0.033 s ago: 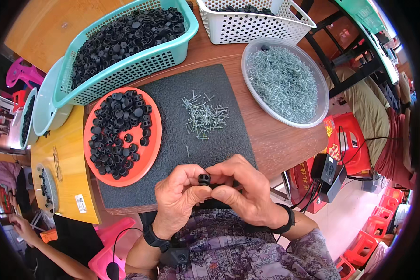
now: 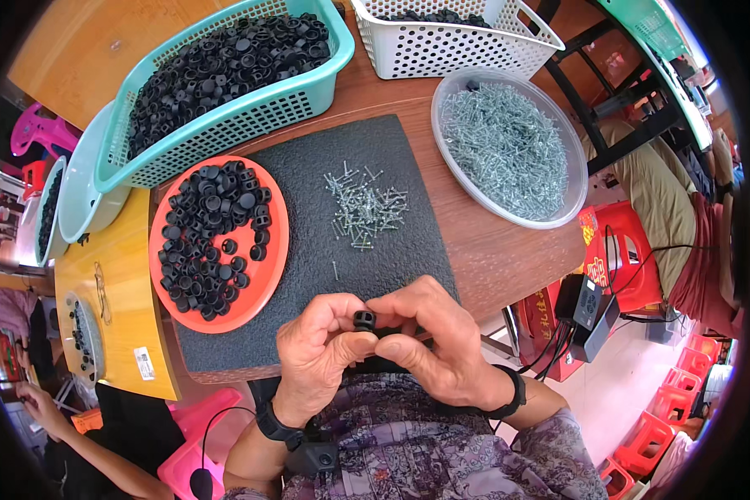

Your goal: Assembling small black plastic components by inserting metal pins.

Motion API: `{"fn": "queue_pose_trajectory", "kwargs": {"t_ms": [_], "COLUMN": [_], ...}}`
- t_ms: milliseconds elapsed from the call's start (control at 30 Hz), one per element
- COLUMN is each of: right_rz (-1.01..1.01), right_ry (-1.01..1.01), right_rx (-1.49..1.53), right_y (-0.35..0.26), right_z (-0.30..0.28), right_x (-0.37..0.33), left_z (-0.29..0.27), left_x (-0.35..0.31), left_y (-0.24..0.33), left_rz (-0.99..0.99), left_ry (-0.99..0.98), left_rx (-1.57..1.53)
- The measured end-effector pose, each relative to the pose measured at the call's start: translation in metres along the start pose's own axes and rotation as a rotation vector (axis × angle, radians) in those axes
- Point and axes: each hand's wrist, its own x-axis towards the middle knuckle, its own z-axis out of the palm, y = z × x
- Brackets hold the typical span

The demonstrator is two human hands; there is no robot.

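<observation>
My left hand (image 2: pixel 321 350) pinches a small round black plastic cap (image 2: pixel 364 320) between thumb and forefinger, at the near edge of a dark textured mat (image 2: pixel 292 179). Close against the cap's right side, my right hand (image 2: pixel 442 342) has its thumb and forefinger bent in a pinch. What those right fingertips hold, if anything, is hidden. A loose pile of thin silver screws (image 2: pixel 367 204) lies on the mat, with one screw (image 2: pixel 335 269) apart, nearer my hands. To the left, a red-orange plate (image 2: pixel 267 287) carries many similar black caps (image 2: pixel 212 204).
Behind the plate stands a teal basket (image 2: pixel 225 137) full of black parts. A white perforated basket (image 2: pixel 442 54) is at the back, beside a clear tub (image 2: pixel 579 187) heaped with screws. At lower left a co-worker's arm (image 2: pixel 100 450) shows. Red stools (image 2: pixel 646 442) stand at right.
My right thumb and hand have shifted very slightly beside the cap. Everything else looks the same.
</observation>
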Motion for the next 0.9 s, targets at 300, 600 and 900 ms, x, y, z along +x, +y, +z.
{"fn": "queue_pose_trajectory", "kwargs": {"t_ms": [300, 600, 900], "right_rz": [-0.213, -0.339, -0.435], "right_ry": [0.023, -0.013, -0.109], "right_rx": [-0.237, -0.272, -0.406], "right_y": [-0.001, 0.0, -0.005], "right_z": [0.013, 0.009, 0.005], "right_x": [0.002, 0.008, 0.019], "left_z": [0.002, 0.002, 0.0], "left_x": [-0.002, -0.004, -0.002], "left_y": [-0.001, 0.005, 0.016], "left_rz": [0.054, 0.026, -0.27], "left_ry": [0.009, 0.054, -0.007], "left_rx": [0.056, 0.069, -0.373]}}
